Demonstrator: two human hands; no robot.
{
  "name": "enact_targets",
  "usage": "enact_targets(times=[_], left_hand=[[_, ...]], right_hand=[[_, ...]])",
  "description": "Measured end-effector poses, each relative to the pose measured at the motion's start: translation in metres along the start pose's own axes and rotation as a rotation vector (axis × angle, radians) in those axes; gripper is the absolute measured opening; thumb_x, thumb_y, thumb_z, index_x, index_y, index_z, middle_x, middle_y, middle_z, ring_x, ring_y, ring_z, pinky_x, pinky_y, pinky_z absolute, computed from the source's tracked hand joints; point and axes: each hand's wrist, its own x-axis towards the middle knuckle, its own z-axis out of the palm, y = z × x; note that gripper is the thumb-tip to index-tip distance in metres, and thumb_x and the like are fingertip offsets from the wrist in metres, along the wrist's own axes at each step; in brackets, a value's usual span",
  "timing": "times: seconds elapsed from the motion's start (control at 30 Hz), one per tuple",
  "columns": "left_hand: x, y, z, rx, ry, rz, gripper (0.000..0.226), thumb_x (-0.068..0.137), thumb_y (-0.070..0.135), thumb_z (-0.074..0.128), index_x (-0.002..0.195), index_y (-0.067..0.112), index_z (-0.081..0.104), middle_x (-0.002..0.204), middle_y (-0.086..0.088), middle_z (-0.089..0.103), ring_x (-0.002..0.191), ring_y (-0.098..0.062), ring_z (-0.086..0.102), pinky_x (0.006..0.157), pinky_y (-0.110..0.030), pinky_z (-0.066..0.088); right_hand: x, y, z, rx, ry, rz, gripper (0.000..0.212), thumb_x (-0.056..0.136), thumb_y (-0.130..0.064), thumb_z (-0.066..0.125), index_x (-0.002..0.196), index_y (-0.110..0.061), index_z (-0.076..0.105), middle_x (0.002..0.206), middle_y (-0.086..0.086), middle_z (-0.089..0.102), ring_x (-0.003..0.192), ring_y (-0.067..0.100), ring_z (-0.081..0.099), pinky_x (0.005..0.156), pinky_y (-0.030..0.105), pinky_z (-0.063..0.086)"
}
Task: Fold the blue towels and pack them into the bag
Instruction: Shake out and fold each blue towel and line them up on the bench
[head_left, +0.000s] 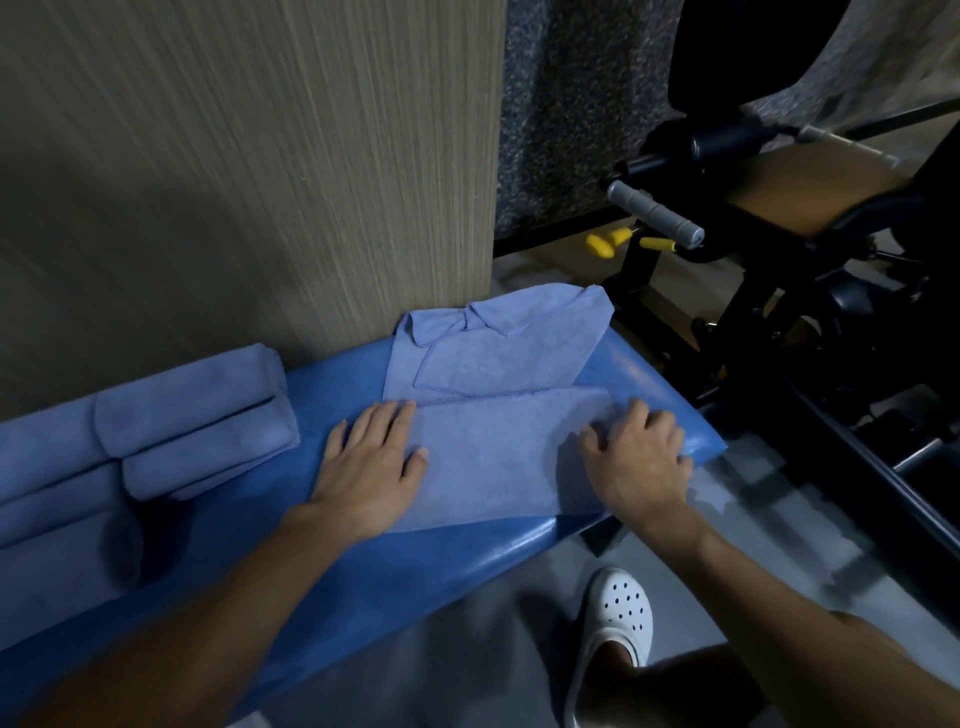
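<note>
pressing flat with straight fingers, your left hand lay on the blue towel at the right end of the bench; your right hand gripped its right edge with curled fingers; folded towels sat toward the left end.

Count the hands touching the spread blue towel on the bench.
2. The left hand lies flat on the left edge of the blue towel; the right hand curls over its right edge, near the end of the bench. Neither is hidden.
</note>
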Motion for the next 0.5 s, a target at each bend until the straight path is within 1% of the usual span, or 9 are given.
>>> enact_targets(times=[0.03, 0.1, 0.17, 0.23, 0.27, 0.33, 0.4, 0.47, 0.5], left_hand=[[0.001, -0.001, -0.004, 0.017, 0.009, 0.006, 0.077, 0.083, 0.056, 0.001, 0.152, 0.026, 0.019, 0.155, 0.008, 0.025, 0.142, -0.013, 0.022, 0.115, -0.042, 0.019], [0.002, -0.003, -0.011, 0.061, 0.026, 0.008, 0.070, 0.088, 0.054, 0.008, 0.149, 0.025, 0.026, 0.147, 0.006, 0.037, 0.132, -0.017, 0.034, 0.105, -0.041, 0.026], [0.003, -0.004, -0.017, 0.107, 0.013, -0.007, 0.061, 0.094, 0.050, 0.016, 0.146, 0.022, 0.031, 0.136, 0.001, 0.045, 0.123, -0.021, 0.040, 0.097, -0.040, 0.028], [0.004, -0.007, -0.021, 0.138, -0.017, -0.019, 0.053, 0.099, 0.048, 0.025, 0.143, 0.021, 0.036, 0.128, -0.002, 0.049, 0.117, -0.023, 0.042, 0.092, -0.038, 0.027], [0.005, -0.009, -0.022, 0.131, -0.034, -0.029, 0.049, 0.100, 0.047, 0.029, 0.141, 0.021, 0.039, 0.126, -0.003, 0.049, 0.116, -0.024, 0.042, 0.092, -0.038, 0.027], [0.010, -0.012, -0.024, 0.027, -0.069, -0.070, 0.045, 0.100, 0.046, 0.037, 0.138, 0.022, 0.043, 0.126, -0.005, 0.049, 0.119, -0.026, 0.044, 0.095, -0.038, 0.029], [0.017, -0.012, -0.026, -0.169, -0.074, -0.134, 0.046, 0.096, 0.043, 0.051, 0.135, 0.019, 0.049, 0.129, -0.009, 0.049, 0.122, -0.031, 0.045, 0.100, -0.042, 0.034], [0.025, -0.013, -0.027, -0.342, -0.066, -0.186, 0.049, 0.088, 0.043, 0.063, 0.130, 0.019, 0.055, 0.129, -0.009, 0.054, 0.122, -0.031, 0.050, 0.101, -0.044, 0.039], [0.030, -0.013, -0.029, -0.400, -0.078, -0.223, 0.051, 0.085, 0.046, 0.067, 0.128, 0.020, 0.057, 0.128, -0.005, 0.057, 0.121, -0.029, 0.052, 0.102, -0.044, 0.040]], right_hand=[[-0.005, -0.001, -0.003, 0.008, -0.022, 0.070, 0.055, 0.089, -0.048, 0.053, 0.128, -0.014, 0.037, 0.132, 0.014, 0.038, 0.128, 0.034, 0.033, 0.100, 0.052, 0.033], [-0.011, 0.006, -0.006, -0.020, -0.081, 0.091, 0.052, 0.087, -0.050, 0.055, 0.120, -0.014, 0.037, 0.126, 0.014, 0.040, 0.123, 0.036, 0.038, 0.096, 0.052, 0.037], [-0.013, 0.015, -0.010, 0.063, -0.138, 0.125, 0.046, 0.087, -0.049, 0.056, 0.107, -0.015, 0.034, 0.119, 0.016, 0.042, 0.113, 0.040, 0.048, 0.092, 0.050, 0.044], [-0.014, 0.022, -0.009, 0.182, -0.183, 0.151, 0.043, 0.087, -0.044, 0.060, 0.100, -0.013, 0.033, 0.116, 0.019, 0.048, 0.105, 0.040, 0.054, 0.084, 0.041, 0.045], [-0.016, 0.024, -0.007, 0.247, -0.171, 0.160, 0.042, 0.086, -0.039, 0.064, 0.099, -0.011, 0.036, 0.113, 0.019, 0.053, 0.101, 0.037, 0.056, 0.078, 0.035, 0.042], [-0.017, 0.026, -0.004, 0.434, -0.122, 0.240, 0.038, 0.080, -0.028, 0.073, 0.096, -0.006, 0.047, 0.103, 0.015, 0.062, 0.090, 0.030, 0.058, 0.071, 0.031, 0.040], [-0.015, 0.027, -0.001, 0.613, -0.077, 0.371, 0.033, 0.073, -0.020, 0.078, 0.093, -0.004, 0.058, 0.094, 0.013, 0.067, 0.084, 0.027, 0.061, 0.068, 0.033, 0.047], [-0.014, 0.026, -0.001, 0.685, -0.071, 0.426, 0.026, 0.070, -0.014, 0.077, 0.087, -0.001, 0.064, 0.088, 0.015, 0.069, 0.078, 0.027, 0.063, 0.061, 0.031, 0.048], [-0.013, 0.025, -0.002, 0.704, -0.078, 0.430, 0.021, 0.070, -0.011, 0.077, 0.083, 0.001, 0.065, 0.084, 0.015, 0.069, 0.074, 0.028, 0.063, 0.058, 0.030, 0.047]])
